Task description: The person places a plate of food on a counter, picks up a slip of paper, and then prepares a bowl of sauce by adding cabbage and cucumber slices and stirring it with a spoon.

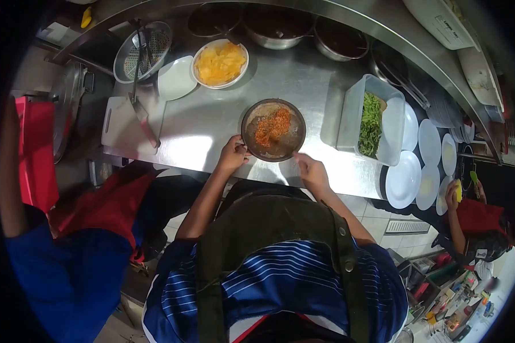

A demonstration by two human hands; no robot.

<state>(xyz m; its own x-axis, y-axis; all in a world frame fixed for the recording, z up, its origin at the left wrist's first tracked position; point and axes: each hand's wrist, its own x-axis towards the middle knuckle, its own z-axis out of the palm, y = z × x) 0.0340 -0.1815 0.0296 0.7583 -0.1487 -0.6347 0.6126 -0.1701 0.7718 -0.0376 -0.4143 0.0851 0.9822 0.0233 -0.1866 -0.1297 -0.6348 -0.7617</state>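
Note:
A dark round bowl (247,123) sits at the front of the steel counter, with crumbly orange-red food (273,127) heaped inside and a brownish film around it. My left hand (233,154) grips the bowl's lower left rim, fingers curled against its side. At the lower right rim, my right hand (313,173) pinches the edge between thumb and fingers. Behind the bowl stands a white bowl of yellow chips (220,63). Right of it is a clear plastic tub (349,114) holding leafy greens (372,126).
A white cutting board (120,128) with a knife (145,123) lies left, near a colander (120,63) and a white plate (176,77). Metal bowls (276,43) line the back. White plates (402,180) cover the right end. Other people stand at left and far right.

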